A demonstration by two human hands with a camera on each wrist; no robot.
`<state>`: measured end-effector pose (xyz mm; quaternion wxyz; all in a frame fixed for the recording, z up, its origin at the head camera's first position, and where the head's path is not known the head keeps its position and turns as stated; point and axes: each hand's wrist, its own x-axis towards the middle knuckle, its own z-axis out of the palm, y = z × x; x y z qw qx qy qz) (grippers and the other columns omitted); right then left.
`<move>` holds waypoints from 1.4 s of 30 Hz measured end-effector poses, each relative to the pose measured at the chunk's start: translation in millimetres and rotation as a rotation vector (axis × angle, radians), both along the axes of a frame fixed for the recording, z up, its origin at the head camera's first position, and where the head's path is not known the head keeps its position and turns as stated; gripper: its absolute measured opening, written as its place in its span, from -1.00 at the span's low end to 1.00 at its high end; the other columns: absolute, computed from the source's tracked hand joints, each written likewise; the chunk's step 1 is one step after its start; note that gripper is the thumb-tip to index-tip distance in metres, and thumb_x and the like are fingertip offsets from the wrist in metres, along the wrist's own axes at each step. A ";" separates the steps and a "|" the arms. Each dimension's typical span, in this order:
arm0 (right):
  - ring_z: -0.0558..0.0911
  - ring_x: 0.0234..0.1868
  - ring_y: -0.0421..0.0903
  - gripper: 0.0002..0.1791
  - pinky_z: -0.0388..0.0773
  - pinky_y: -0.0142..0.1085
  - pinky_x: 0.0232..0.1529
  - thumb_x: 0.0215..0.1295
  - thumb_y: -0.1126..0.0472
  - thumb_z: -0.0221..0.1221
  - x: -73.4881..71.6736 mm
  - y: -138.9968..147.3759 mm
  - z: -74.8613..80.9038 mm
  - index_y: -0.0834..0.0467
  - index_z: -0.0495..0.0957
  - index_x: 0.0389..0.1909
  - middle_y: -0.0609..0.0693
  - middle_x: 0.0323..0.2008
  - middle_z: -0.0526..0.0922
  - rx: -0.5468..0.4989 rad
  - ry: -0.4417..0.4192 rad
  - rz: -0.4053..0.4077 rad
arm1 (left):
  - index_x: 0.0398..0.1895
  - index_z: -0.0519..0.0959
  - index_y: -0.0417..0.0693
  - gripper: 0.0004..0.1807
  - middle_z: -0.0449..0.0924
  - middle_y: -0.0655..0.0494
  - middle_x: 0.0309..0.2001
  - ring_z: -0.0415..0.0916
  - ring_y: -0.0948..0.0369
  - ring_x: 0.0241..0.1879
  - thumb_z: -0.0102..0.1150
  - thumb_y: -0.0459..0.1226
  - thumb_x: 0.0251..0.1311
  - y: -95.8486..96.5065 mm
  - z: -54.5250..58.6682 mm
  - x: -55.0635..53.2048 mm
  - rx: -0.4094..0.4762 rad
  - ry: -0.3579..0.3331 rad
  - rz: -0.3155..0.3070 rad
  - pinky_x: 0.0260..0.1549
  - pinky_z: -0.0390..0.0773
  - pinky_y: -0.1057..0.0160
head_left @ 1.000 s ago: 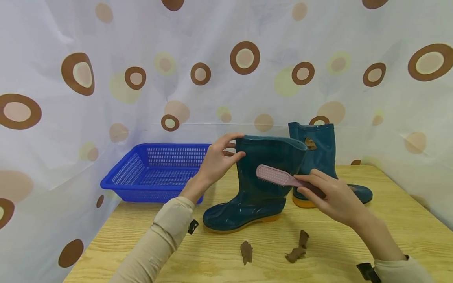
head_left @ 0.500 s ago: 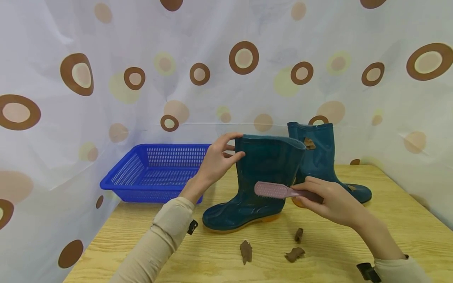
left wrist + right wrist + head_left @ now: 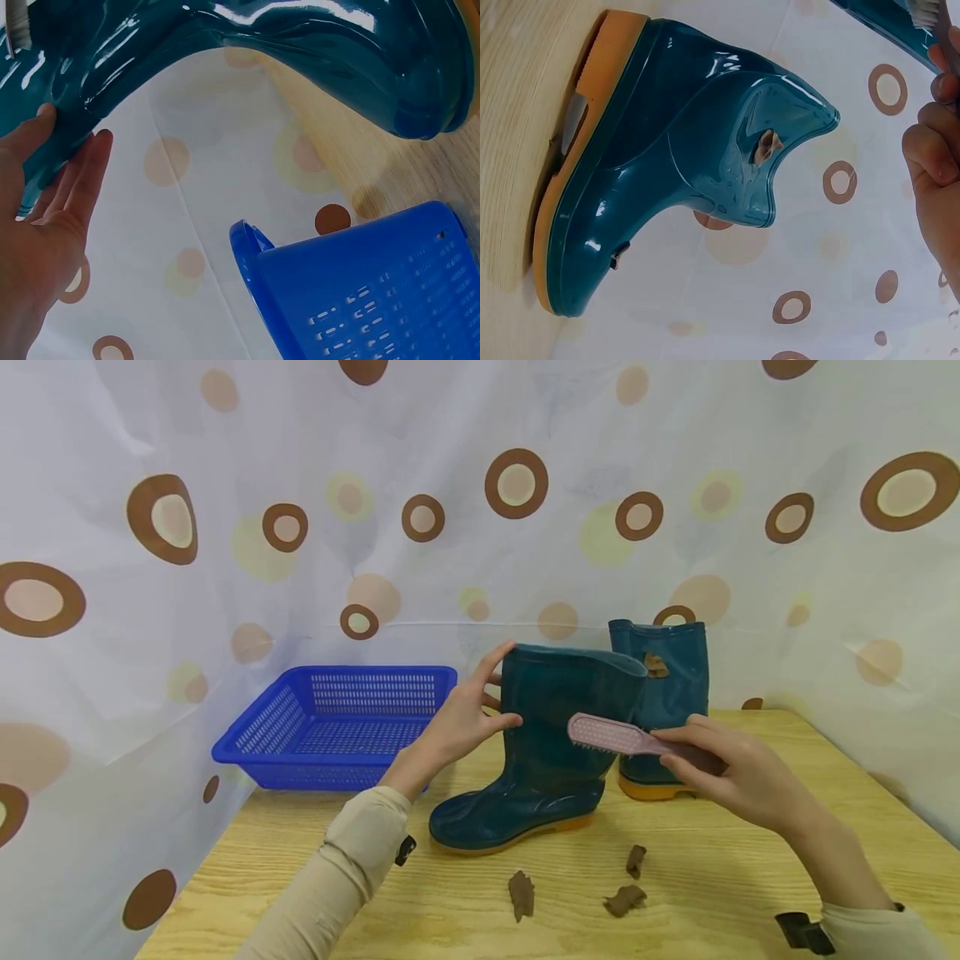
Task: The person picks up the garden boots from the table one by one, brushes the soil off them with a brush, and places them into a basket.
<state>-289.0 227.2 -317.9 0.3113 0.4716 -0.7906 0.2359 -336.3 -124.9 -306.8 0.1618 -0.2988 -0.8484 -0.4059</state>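
Observation:
A dark green rubber boot (image 3: 551, 768) with an orange sole stands on the table, toe to the left. My left hand (image 3: 467, 720) holds the front edge of its shaft, thumb on the near side and fingers behind. In my right hand (image 3: 742, 777) is the dark handle of a pink brush (image 3: 606, 734), its head before the boot's shaft. Bristles point downward in the head view. Another green rubber boot (image 3: 652, 127) stands behind on the right; a brown clump (image 3: 766, 148) sticks to its shaft and a smaller brown bit (image 3: 619, 255) to its toe.
Several brown flakes, among them a long flake (image 3: 522, 895) and a curled flake (image 3: 625, 900), lie on the wooden table (image 3: 420, 910) before the boot. A blue plastic basket (image 3: 315, 774) stands at the left. Behind hangs a dotted curtain (image 3: 450, 427).
My right hand moved the brush down the shaft, then back up and to the right. My left hand slid slightly lower on the shaft's edge. Two brown flakes that touched now lie apart.

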 end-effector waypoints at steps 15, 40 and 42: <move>0.34 -0.46 -0.45 -0.51 0.30 -0.63 -0.47 -0.01 0.47 0.39 0.4 5.2 1.9 0.10 0.67 0.01 -0.29 -0.28 0.54 -0.019 0.020 -0.046 | 0.54 0.08 0.42 -0.01 0.50 -0.09 -0.01 0.68 0.12 -0.23 0.28 -0.49 0.19 6.2 0.9 5.6 0.152 0.000 -0.031 -0.35 0.72 0.27; 0.20 -0.50 -0.42 -0.45 0.09 -0.57 -0.57 0.44 -0.05 0.13 8.4 1.4 17.0 0.45 0.67 -0.16 -0.07 -0.49 0.45 -0.239 0.159 0.025 | 0.51 0.17 0.44 -0.08 0.47 -0.11 0.07 0.68 0.07 -0.22 0.20 -0.54 0.23 -5.4 74.0 29.2 0.352 0.090 -0.065 -0.46 0.72 0.24; 0.21 -0.50 -0.42 -0.46 0.09 -0.56 -0.58 0.44 -0.04 0.13 10.5 -0.1 18.7 0.46 0.66 -0.16 -0.07 -0.49 0.45 -0.243 0.159 0.025 | 0.51 0.17 0.44 -0.09 0.48 -0.12 0.07 0.69 0.06 -0.20 0.19 -0.54 0.23 -10.7 82.0 30.2 0.346 0.103 -0.052 -0.45 0.72 0.21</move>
